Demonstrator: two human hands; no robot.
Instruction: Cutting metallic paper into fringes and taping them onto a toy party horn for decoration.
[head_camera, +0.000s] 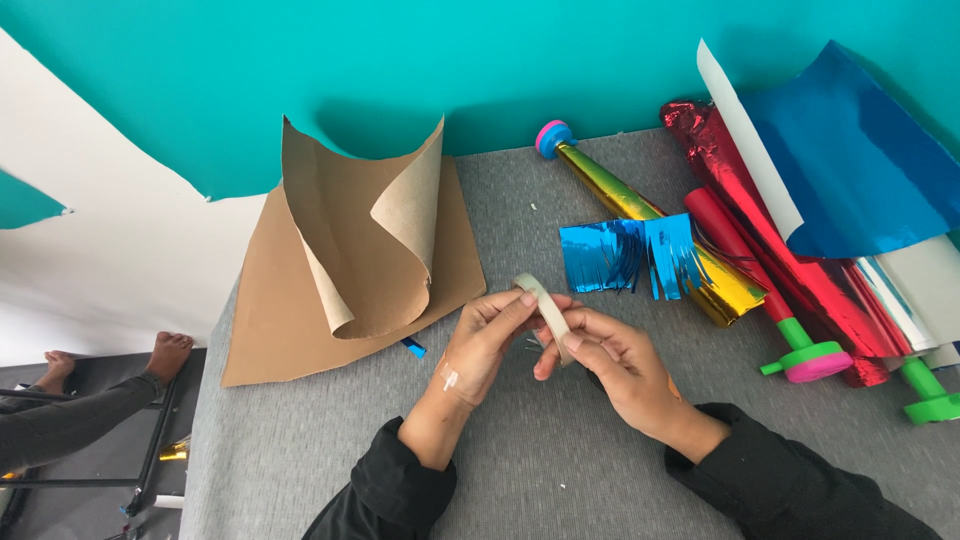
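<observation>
Black sleeves are seen at the near edge, both forearms laid over the grey fabric-covered worktop.

Item, left hand: its grip is closed on the near rim of a small roll of pale tape, thumb and forefinger pinched at the roll's upper edge. A small plaster or mark is noted at the wrist.

Item, right hand: its grip is likewise closed on the roll, from the other side, fingers curled under it. The roll is thus held between both hands, lifted clear of the worktop, just in front of the blue fringe.

Handling note, as a judgement: the free end of the tape is best sought with a fingernail run around the roll while the other hand keeps the roll from turning; a slow, straight pull would be advised so that the strip does not split or fold on itself.

Item, blue foil fringe: laid across a gold foil horn with a pink and blue mouthpiece.

Item, brown paper sheets: left of the hands, one flat, one curled upright upon it.

Item, red foil horns, green-tipped, beside blue foil sheet, at the far right.

Item, teal backdrop: hung behind the worktop.
</observation>
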